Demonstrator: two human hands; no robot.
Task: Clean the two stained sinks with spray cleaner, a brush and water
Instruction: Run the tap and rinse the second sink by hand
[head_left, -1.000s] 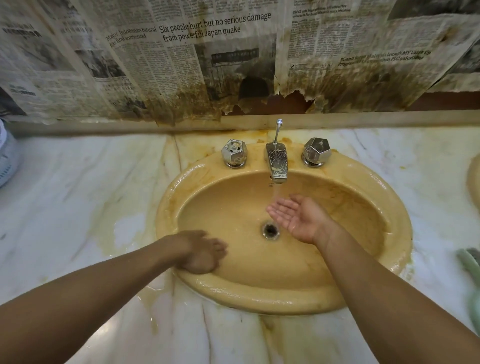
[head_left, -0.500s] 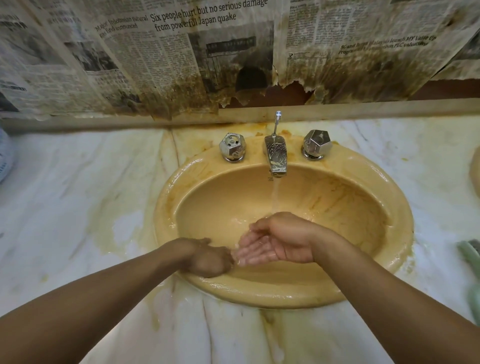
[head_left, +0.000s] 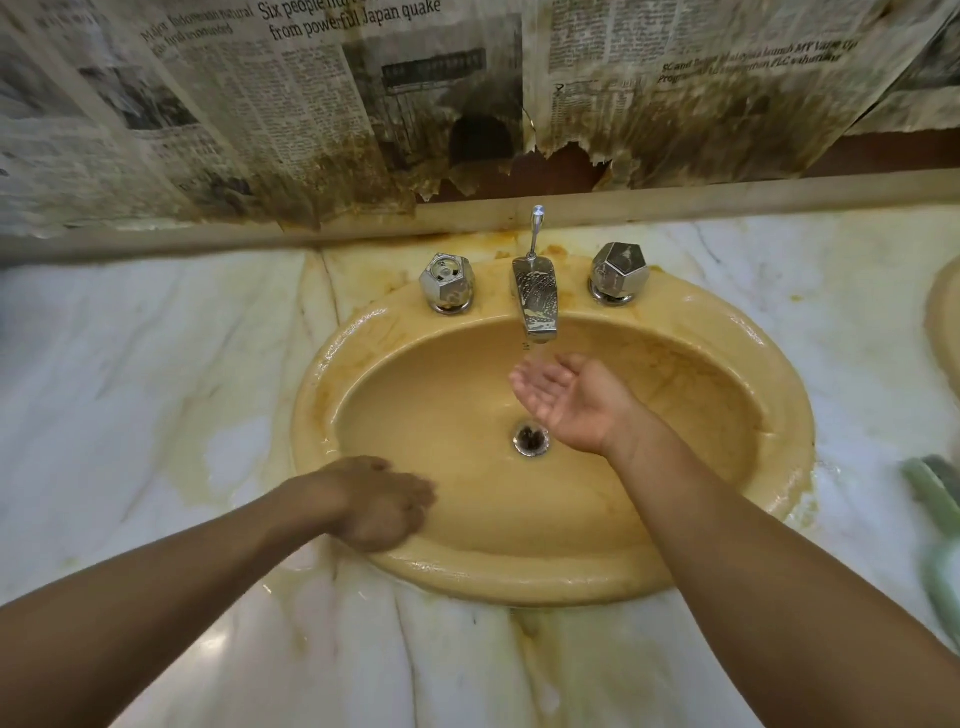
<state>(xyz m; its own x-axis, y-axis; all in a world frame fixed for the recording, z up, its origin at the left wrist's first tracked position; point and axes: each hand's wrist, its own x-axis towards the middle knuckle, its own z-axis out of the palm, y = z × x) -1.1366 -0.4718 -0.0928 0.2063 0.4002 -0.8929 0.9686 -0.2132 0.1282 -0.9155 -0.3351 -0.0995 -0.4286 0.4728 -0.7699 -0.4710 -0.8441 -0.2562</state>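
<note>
Under the spout of the faucet (head_left: 535, 301), the right hand (head_left: 566, 400) is held palm up, its fingers together and lightly cupped, with nothing gripped. A thin trickle of water is seen at its fingertips. Against the near left wall of the stained yellow sink (head_left: 779, 374), the left hand (head_left: 374, 504) is laid back up with fingers bent; whether anything is held beneath cannot be told. A second sink (head_left: 943, 322) is cut off at the right edge of the marble counter (head_left: 156, 389).
</note>
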